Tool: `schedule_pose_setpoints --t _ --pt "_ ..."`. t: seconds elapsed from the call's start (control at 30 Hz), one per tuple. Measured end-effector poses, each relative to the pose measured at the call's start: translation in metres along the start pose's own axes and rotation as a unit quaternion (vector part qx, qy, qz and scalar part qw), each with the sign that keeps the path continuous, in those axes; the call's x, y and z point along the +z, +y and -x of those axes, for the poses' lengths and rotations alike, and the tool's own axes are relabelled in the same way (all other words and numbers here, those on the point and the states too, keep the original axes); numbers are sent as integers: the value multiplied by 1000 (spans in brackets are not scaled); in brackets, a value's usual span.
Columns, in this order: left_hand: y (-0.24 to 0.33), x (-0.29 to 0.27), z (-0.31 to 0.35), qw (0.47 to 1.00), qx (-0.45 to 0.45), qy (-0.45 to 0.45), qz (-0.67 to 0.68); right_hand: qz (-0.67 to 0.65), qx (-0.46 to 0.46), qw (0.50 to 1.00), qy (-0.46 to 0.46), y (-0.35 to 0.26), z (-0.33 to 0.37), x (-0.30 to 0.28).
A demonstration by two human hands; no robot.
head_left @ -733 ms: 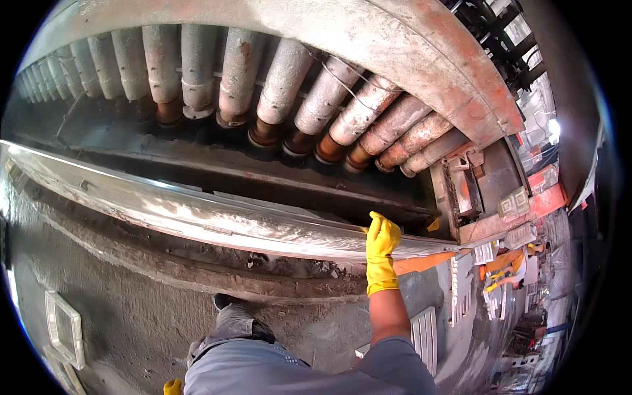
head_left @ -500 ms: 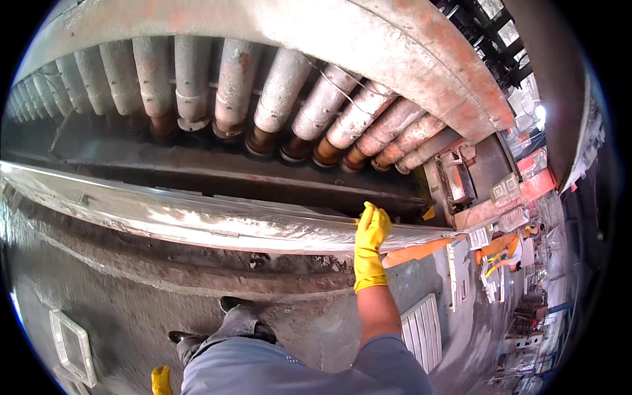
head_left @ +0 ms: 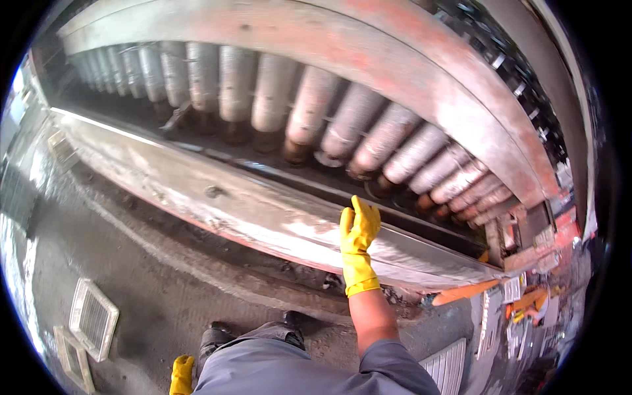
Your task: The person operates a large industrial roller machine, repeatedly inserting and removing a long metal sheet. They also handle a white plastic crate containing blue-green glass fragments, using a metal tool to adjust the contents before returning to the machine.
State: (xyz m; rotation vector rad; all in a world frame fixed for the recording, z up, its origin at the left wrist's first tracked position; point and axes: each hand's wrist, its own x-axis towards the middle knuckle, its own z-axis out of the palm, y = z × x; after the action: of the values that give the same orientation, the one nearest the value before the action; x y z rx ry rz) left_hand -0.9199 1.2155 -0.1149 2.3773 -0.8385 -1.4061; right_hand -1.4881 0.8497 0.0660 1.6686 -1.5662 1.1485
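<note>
My right hand, in a yellow rubber glove, reaches forward to the long pale metal wall of a trough. Its fingers are loosely bent, with a gap between thumb and forefinger, and nothing shows in them. It is over the wall's upper edge; whether it touches cannot be made out. Beyond the wall stands a row of thick, scaled grey pipes with rusty brown lower ends. My left hand, gloved in yellow too, hangs low by my left side. Its fingers are mostly hidden, so I cannot tell how they are held.
A broad curved metal beam with reddish patches runs above the pipes. Light-coloured slatted frames lie on the floor: a crate-like frame at left and a slatted panel at right. A person in orange is at the far right.
The view has turned, so the trough wall slants down to the right. My right hand sits slightly farther left and its fingers look looser. My left hand remains low at my side.
</note>
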Motion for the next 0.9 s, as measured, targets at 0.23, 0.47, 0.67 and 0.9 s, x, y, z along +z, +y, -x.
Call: schedule_pose_setpoints --t 0.23,0.47,0.67,0.9 --pt "-175 -130 -27 993 -102 55 -13 10 23 1000 19 -155 -12 104" --pt "-145 -221 -94 982 -53 149 107 76 29 992 91 -231 -14 164" --pt "-111 -253 -194 983 -14 94 156 155 5 985 77 -245 -10 178" --pt "-11 -364 -260 999 -13 19 43 219 144 965 -9 -242 8 206"
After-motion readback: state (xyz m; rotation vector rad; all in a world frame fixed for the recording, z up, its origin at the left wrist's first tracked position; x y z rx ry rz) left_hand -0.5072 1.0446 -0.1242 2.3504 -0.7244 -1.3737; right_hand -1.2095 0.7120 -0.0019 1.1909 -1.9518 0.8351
